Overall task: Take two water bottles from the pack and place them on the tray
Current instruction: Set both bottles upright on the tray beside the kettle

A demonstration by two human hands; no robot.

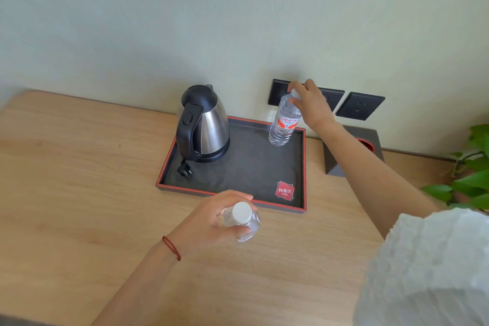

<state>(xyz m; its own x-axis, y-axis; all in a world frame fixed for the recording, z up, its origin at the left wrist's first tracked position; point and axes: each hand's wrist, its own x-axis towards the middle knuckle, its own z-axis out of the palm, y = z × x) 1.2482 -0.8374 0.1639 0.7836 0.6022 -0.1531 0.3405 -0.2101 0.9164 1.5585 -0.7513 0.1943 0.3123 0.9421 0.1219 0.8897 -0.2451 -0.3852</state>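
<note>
A dark tray with a red rim lies on the wooden table. One clear water bottle with a red label stands upright in the tray's far right corner; my right hand grips it at the cap and neck. A second water bottle with a white cap is held upright in my left hand, over the table just in front of the tray's near edge. The pack is not in view.
A steel and black electric kettle stands in the tray's far left part, its plug lying beside it. Wall sockets sit behind the tray. A grey holder and a green plant are at the right.
</note>
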